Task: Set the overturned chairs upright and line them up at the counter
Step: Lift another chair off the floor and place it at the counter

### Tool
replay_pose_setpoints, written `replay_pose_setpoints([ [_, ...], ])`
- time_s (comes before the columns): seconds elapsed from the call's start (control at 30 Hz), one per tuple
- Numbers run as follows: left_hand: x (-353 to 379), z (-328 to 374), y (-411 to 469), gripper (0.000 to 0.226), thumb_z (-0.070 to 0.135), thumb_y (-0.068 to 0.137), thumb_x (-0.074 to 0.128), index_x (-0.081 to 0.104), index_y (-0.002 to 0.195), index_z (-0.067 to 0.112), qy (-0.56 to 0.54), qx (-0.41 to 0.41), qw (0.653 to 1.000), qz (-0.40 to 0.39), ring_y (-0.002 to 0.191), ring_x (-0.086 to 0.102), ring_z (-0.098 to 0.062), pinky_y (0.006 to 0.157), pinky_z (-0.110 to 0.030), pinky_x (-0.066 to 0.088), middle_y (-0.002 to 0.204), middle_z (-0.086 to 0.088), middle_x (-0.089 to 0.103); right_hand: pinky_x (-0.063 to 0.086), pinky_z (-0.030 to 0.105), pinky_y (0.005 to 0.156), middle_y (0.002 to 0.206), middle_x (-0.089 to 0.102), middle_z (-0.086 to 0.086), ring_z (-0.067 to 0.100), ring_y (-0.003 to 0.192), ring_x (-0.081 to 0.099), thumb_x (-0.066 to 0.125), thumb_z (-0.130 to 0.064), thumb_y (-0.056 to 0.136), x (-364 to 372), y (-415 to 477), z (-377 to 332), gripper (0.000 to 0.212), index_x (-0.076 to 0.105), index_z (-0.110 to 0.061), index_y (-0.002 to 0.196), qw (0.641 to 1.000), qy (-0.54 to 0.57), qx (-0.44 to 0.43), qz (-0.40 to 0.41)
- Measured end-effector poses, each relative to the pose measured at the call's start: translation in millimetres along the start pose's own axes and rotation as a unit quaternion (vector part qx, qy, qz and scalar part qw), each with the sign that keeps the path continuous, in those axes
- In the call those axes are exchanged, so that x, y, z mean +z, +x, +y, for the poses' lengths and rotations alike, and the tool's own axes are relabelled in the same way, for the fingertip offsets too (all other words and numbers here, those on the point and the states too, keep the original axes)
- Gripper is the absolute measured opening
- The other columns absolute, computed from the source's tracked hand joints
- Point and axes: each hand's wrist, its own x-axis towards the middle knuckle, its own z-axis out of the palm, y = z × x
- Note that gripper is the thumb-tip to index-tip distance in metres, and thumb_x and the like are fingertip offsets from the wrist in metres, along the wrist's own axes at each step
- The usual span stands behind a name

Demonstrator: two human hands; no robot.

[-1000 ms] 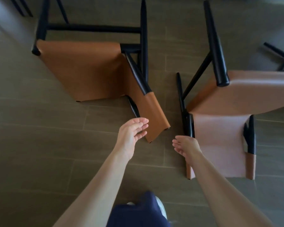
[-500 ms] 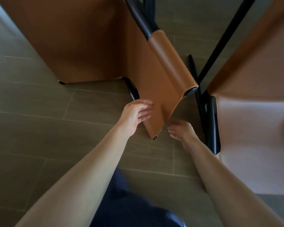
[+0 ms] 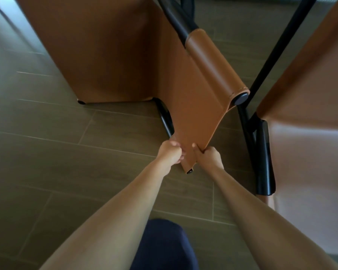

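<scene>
Now clamped on the near chair [image 3: 109,51] backrest's lower edge: left hand [image 3: 169,152], right hand [image 3: 210,156], both hands pinching leather. Probably heavy, stiff-framed; better gripped by the black frame.

Lying underfoot: grey-brown floor tiles [image 3: 47,152], long and wood-grained, running in staggered rows with thin pale grout lines. Catching soft daylight toward the upper left, dimming toward the lower edge. Showing a pale strip along the top right edge.
</scene>
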Motion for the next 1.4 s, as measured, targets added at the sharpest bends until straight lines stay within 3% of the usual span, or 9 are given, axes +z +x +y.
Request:
replay_pose_setpoints([
  [0.17, -3.1, 0.8, -1.2, 0.032, -0.007, 0.091, 0.044, 0.069, 0.097, 0.012, 0.016, 0.035, 0.999, -0.010, 0.092, 0.064, -0.019, 0.083, -0.030, 0.053, 0.108, -0.008, 0.067, 0.053, 0.035, 0.073, 0.095, 0.069, 0.019, 0.032, 0.086, 0.067, 0.044, -0.041, 0.101, 2.5, -0.4, -7.6, 0.050, 0.062, 0.005, 0.107, 1.000, 0.008, 0.009, -0.002],
  [0.27, -4.0, -3.3, -1.9, 0.033, -0.008, 0.089, 0.045, 0.068, 0.086, 0.015, 0.015, 0.032, 0.999, -0.016, 0.083, 0.061, -0.017, 0.082, -0.031, 0.053, 0.102, -0.009, 0.069, 0.053, 0.033, 0.070, 0.092, 0.070, 0.020, 0.032, 0.084, 0.068, 0.043, -0.040, 0.101, 0.2, -4.0, -14.2, 0.049, 0.064, 0.004, 0.102, 1.000, -0.001, 0.007, 0.007],
  [0.47, -15.2, -11.0, 0.9, 0.023, 0.000, 0.091, 0.051, 0.068, 0.101, 0.011, 0.057, 0.070, 0.996, 0.006, 0.101, 0.063, -0.024, 0.093, -0.040, 0.053, 0.108, -0.009, 0.066, 0.059, 0.045, 0.077, 0.091, 0.071, 0.019, 0.033, 0.081, 0.070, 0.044, -0.040, 0.101, -6.0, -10.2, -30.2, 0.048, 0.065, 0.004, 0.100, 1.000, 0.007, -0.001, 0.018],
  [0.73, -30.5, -16.4, 8.5, 0.037, 0.000, 0.093, 0.044, 0.063, 0.121, 0.014, 0.176, 0.091, 0.980, -0.007, 0.108, 0.058, -0.022, 0.093, -0.033, 0.049, 0.120, -0.005, 0.062, 0.059, 0.041, 0.070, 0.083, 0.072, 0.018, 0.030, 0.072, 0.070, 0.045, -0.038, 0.101, 11.4, -32.9, -36.6, 0.050, 0.067, 0.006, 0.091, 1.000, 0.012, -0.001, 0.014],
  [0.93, -66.7, -30.1, 7.2, 0.058, -0.015, 0.082, 0.054, 0.058, 0.130, 0.017, 0.191, 0.081, 0.978, -0.028, 0.120, 0.055, -0.014, 0.087, -0.022, 0.045, 0.133, 0.000, 0.060, 0.060, 0.046, 0.068, 0.074, 0.071, 0.017, 0.031, 0.067, 0.071, 0.047, -0.034, 0.101, 17.2, -57.0, -62.3, 0.048, 0.067, 0.005, 0.081, 0.999, 0.038, -0.020, 0.006],
  [1.03, -79.9, -35.7, 0.9, 0.070, -0.007, 0.079, 0.062, 0.046, 0.140, 0.023, 0.194, 0.113, 0.971, -0.077, 0.111, 0.051, -0.008, 0.082, -0.018, 0.040, 0.137, 0.007, 0.053, 0.060, 0.045, 0.061, 0.063, 0.070, 0.015, 0.028, 0.057, 0.070, 0.047, -0.032, 0.101, 16.0, -67.8, -81.1, 0.049, 0.064, -0.001, 0.067, 0.998, 0.040, -0.048, 0.003],
  [1.13, -81.7, -35.8, -6.6, 0.073, 0.006, 0.078, 0.071, 0.041, 0.140, 0.029, 0.212, 0.136, 0.963, -0.092, 0.099, 0.055, -0.007, 0.078, -0.021, 0.046, 0.132, 0.007, 0.052, 0.060, 0.045, 0.061, 0.059, 0.069, 0.013, 0.027, 0.056, 0.069, 0.046, -0.029, 0.102, 12.0, -76.4, -96.7, 0.049, 0.062, -0.002, 0.064, 0.997, 0.043, -0.071, -0.002],
  [1.3, -66.7, -33.6, -27.3, 0.044, 0.026, 0.089, 0.064, 0.047, 0.127, 0.011, 0.305, 0.274, 0.911, 0.034, 0.094, 0.064, -0.022, 0.080, -0.039, 0.055, 0.116, -0.007, 0.060, 0.060, 0.041, 0.062, 0.059, 0.068, 0.013, 0.025, 0.057, 0.069, 0.045, -0.027, 0.103, 3.6, -86.1, -123.7, 0.051, 0.063, 0.000, 0.063, 0.994, 0.036, -0.101, -0.007],
  [1.4, -53.2, -32.6, -36.0, 0.051, 0.026, 0.093, 0.059, 0.037, 0.137, 0.013, 0.258, 0.264, 0.922, 0.114, 0.096, 0.065, -0.025, 0.075, -0.038, 0.053, 0.122, -0.005, 0.059, 0.060, 0.035, 0.056, 0.049, 0.065, 0.008, 0.019, 0.047, 0.066, 0.045, -0.027, 0.102, -3.4, -89.3, -139.7, 0.053, 0.061, -0.005, 0.057, 0.993, 0.038, -0.110, -0.014],
])
